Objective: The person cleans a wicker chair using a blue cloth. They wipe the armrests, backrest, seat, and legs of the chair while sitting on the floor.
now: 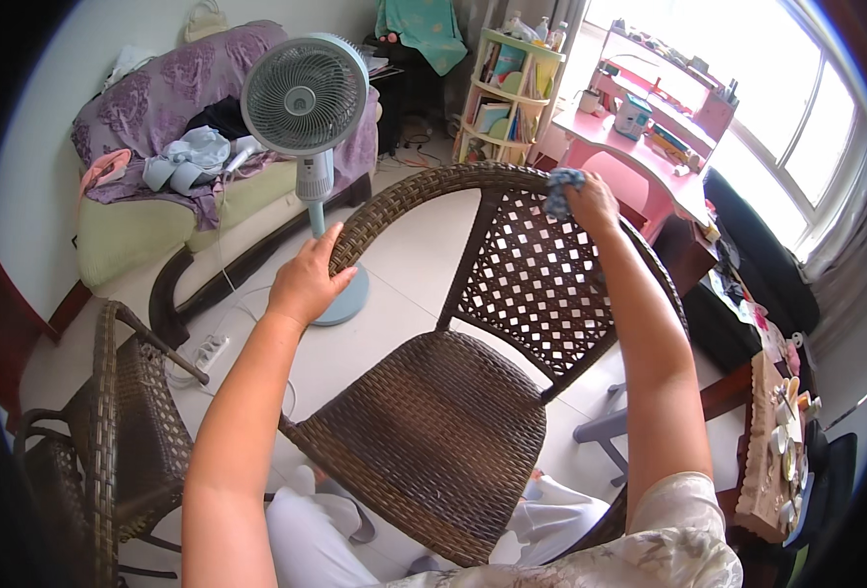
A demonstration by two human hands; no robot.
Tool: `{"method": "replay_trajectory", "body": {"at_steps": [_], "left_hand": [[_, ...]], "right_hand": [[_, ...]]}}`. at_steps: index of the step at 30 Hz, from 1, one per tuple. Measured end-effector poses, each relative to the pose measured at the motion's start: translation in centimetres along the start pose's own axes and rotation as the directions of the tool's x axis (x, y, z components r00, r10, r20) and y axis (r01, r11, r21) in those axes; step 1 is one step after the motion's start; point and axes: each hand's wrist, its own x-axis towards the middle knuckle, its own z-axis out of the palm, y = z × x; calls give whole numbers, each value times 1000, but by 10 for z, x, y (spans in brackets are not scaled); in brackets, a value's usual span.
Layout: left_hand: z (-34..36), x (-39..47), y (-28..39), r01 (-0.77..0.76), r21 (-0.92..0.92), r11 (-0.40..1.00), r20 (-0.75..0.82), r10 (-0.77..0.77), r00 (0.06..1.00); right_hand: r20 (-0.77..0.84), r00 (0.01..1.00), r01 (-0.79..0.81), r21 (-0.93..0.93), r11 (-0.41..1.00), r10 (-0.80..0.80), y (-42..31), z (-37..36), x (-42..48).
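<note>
Before me stands a brown woven rattan chair [433, 434] with a curved armrest rail and a lattice backrest [536, 279]. My left hand [310, 278] grips the rail on the left side, thumb and fingers around the weave. At the top of the backrest, my right hand [593, 202] holds a bunched blue patterned cloth [564, 192] against the rim. Part of the cloth is hidden under the fingers. My right forearm covers some of the backrest's right side.
A pedestal fan [304, 103] stands beyond the rail, before a sofa [139, 228]. A power strip [211, 353] and cables lie on the floor. At left is another rattan chair [132, 411]; at right, a grey plastic stool [602, 430] and a cloth-covered table [760, 456]. Behind is a pink desk [646, 173].
</note>
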Motion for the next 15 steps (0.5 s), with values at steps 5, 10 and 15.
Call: {"method": "replay_trajectory", "body": {"at_steps": [5, 10, 15], "left_hand": [[2, 0, -3, -54, 16, 998, -48, 55, 997], [-2, 1, 8, 36, -33, 999, 20, -35, 999], [-1, 2, 7, 39, -101, 994, 17, -37, 999]], "right_hand": [[-8, 962, 275, 72, 959, -275, -118, 40, 12], [10, 783, 581, 348, 736, -622, -227, 63, -31], [-109, 749, 631, 420, 653, -654, -235, 81, -40]]}}
